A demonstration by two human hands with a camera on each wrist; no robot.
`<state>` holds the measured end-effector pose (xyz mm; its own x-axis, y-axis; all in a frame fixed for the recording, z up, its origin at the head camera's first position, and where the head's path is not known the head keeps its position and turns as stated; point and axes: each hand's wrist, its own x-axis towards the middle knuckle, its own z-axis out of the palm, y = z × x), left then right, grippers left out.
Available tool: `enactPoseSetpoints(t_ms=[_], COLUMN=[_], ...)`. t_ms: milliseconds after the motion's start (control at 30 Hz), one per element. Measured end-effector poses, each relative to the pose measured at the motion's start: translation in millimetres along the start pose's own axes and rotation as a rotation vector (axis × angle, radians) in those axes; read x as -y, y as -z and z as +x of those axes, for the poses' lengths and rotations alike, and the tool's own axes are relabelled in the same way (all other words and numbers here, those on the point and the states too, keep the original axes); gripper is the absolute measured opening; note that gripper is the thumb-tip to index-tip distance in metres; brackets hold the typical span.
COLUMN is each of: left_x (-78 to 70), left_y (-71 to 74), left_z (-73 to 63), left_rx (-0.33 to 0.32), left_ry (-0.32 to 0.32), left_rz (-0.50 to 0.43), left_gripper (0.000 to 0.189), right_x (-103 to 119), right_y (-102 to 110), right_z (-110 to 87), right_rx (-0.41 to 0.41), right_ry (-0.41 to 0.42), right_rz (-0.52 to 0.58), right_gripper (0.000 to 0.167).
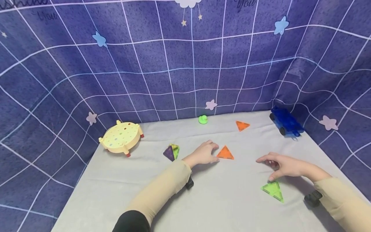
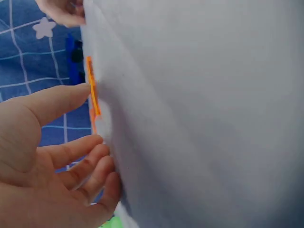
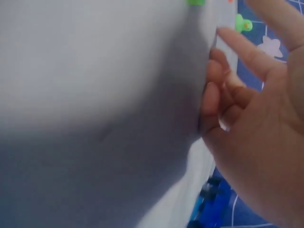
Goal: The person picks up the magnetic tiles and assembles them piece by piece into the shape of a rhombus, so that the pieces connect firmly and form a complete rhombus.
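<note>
My left hand [image 1: 204,153] reaches over the cloth with thumb and fingers parted, nothing between them. Just right of its fingertips lies an orange triangular tile [image 1: 225,153]; in the left wrist view the thumb tip overlaps the edge of this orange tile [image 2: 93,88]. On the right, my right hand [image 1: 288,165] hovers with the index finger extended and the other fingers loosely bent, holding nothing. A green triangular tile [image 1: 273,190] lies flat just below its thumb. In the right wrist view, the right hand [image 3: 256,90] has its fingertips close to the cloth.
Left of my left hand lie overlapping purple [image 1: 169,153], green and yellow tiles. Farther back are a yellow round toy on short legs [image 1: 121,137], a green toy duck [image 1: 203,119], another orange tile [image 1: 242,125] and a blue toy car [image 1: 285,121]. A patterned curtain [image 1: 185,77] surrounds the white-covered surface.
</note>
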<state>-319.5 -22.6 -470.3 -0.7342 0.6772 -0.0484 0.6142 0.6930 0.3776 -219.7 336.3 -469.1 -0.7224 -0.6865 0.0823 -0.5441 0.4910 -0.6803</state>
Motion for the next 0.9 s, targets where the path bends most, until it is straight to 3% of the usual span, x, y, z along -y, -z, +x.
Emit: enactPoseSetpoints(t_ms=[167, 300, 600, 900], left_x=[0.4, 0.3, -6.2, 1.3], left_y=[0.7, 0.4, 0.7, 0.7], left_z=[18.3, 25.2, 23.1, 13.5], left_rx=[0.005, 0.024, 0.040, 0.028], left_ry=[-0.002, 0.002, 0.012, 0.053], left_rz=[-0.065, -0.086, -0.039, -0.104], left_gripper=[0.071, 0.075, 0.067, 0.061], right_x=[-0.2, 2.6, 11.2, 13.9], right_y=[-9.2, -18.4, -34.9, -37.6], right_z=[-18.8, -28.7, -39.2, -39.3], right_rx=[-0.023, -0.039, -0.115, -0.175], right_ry=[0.145, 0.210, 0.191, 0.163], right_rz=[-0.088, -0.116, -0.206, -0.275], right_gripper=[0.073, 0.073, 0.072, 0.070])
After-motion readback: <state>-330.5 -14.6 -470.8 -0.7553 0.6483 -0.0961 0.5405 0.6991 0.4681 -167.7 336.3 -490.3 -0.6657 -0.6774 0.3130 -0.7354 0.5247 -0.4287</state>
